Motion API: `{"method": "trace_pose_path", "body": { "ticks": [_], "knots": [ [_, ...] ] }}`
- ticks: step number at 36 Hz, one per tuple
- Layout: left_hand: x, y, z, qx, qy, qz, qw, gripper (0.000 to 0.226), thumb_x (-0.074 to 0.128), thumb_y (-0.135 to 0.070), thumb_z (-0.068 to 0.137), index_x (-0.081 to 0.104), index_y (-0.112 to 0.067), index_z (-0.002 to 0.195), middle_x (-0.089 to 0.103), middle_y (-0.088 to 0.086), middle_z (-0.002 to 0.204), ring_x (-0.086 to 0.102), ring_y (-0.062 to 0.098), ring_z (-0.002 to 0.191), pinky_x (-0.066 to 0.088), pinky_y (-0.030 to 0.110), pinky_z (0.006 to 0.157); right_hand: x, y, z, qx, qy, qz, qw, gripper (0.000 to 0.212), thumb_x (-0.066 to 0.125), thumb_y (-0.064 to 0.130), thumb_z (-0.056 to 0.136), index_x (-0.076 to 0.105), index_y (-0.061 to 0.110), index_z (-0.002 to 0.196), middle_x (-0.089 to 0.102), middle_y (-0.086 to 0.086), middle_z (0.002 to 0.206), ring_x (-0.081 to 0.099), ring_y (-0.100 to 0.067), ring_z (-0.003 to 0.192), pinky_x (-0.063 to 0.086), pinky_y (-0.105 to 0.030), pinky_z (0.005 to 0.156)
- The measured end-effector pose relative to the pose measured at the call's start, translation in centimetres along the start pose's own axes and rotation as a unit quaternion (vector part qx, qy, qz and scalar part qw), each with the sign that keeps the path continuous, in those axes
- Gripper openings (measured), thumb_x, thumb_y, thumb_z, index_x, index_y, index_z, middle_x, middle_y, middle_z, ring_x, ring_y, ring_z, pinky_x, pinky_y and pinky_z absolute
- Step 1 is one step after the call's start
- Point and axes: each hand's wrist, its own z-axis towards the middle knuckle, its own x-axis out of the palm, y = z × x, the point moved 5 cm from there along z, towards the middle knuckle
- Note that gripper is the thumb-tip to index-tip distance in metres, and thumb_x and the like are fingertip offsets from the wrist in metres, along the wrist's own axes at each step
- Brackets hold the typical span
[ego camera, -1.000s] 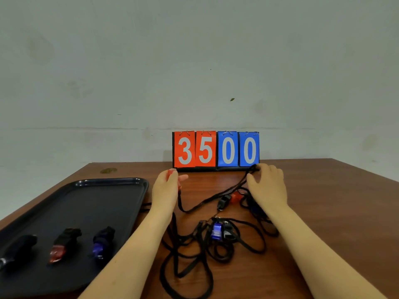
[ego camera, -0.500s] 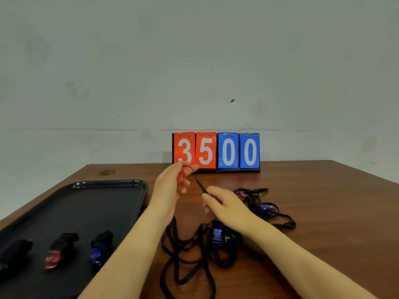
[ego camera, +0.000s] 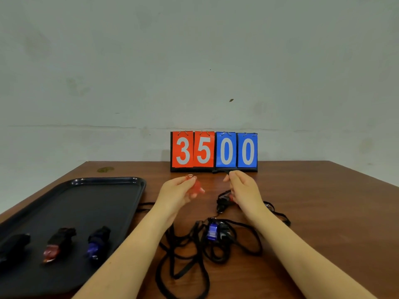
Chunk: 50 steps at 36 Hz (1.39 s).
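Note:
My left hand (ego camera: 176, 194) holds a red whistle (ego camera: 195, 187) by its metal ring, above the table. My right hand (ego camera: 245, 190) pinches a black lanyard strap (ego camera: 226, 172) just in front of the score flip board. Between my forearms lies a tangle of black lanyards (ego camera: 194, 251) with a blue whistle (ego camera: 212, 230) in it. Another black and red whistle (ego camera: 224, 200) lies under my right hand. On the black tray (ego camera: 103, 184) at the left sit three wrapped whistles: a black one (ego camera: 13, 246), a red one (ego camera: 57, 243) and a blue one (ego camera: 97, 241).
A score flip board (ego camera: 213, 151) reading 3500 stands at the back of the brown wooden table (ego camera: 323, 212), against a pale wall. A small gold mark (ego camera: 105, 169) shows at the table's far left corner.
My right hand moved from the lanyard pile forward and up toward the flip board, drawing the strap with it. My left hand stayed raised with the red whistle.

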Motion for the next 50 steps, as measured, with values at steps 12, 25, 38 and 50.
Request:
{"method": "trace_pose_path", "body": {
  "ticks": [12, 25, 38, 50],
  "knots": [
    [-0.6, -0.9, 0.0, 0.057, -0.004, -0.219, 0.974, 0.020, 0.058, -0.009, 0.093, 0.067, -0.004, 0.109, 0.074, 0.010, 0.102, 0.070, 0.023, 0.099, 0.058, 0.026, 0.078, 2.4, 1.3, -2.2, -0.165, 0.151, -0.289, 0.931, 0.021, 0.046, 0.031, 0.099, 0.064, 0.035, 0.088, 0.063, 0.014, 0.074, 0.058, -0.002, 0.071, 0.048, -0.027, 0.070],
    [-1.1, -0.1, 0.3, 0.120, -0.087, 0.084, 0.985, 0.018, 0.068, -0.020, 0.088, 0.070, -0.026, 0.105, 0.072, -0.005, 0.100, 0.068, 0.009, 0.094, 0.056, 0.026, 0.084, 3.6, 3.3, -4.1, -0.221, 0.230, -0.260, 0.911, 0.019, 0.050, 0.025, 0.098, 0.069, 0.024, 0.100, 0.067, 0.014, 0.084, 0.058, 0.002, 0.079, 0.043, -0.012, 0.071],
    [0.3, -0.4, -0.4, 0.127, -0.012, 0.151, 0.980, 0.022, 0.064, -0.019, 0.091, 0.068, -0.026, 0.111, 0.067, -0.011, 0.103, 0.066, 0.003, 0.091, 0.050, 0.008, 0.065, 1.4, 2.8, -2.1, -0.170, 0.091, -0.180, 0.964, 0.016, 0.052, 0.021, 0.097, 0.066, 0.025, 0.094, 0.066, 0.013, 0.088, 0.058, 0.002, 0.086, 0.043, -0.010, 0.076],
    [2.0, -1.4, -1.8, 0.074, 0.109, -0.075, 0.988, 0.021, 0.059, -0.008, 0.092, 0.069, -0.012, 0.110, 0.074, 0.004, 0.105, 0.070, 0.016, 0.100, 0.056, 0.023, 0.080, 0.2, 3.0, -1.6, -0.078, 0.058, -0.007, 0.995, 0.015, 0.059, 0.023, 0.093, 0.071, 0.026, 0.085, 0.067, 0.018, 0.066, 0.059, 0.006, 0.062, 0.043, -0.010, 0.055]
  ]
}}
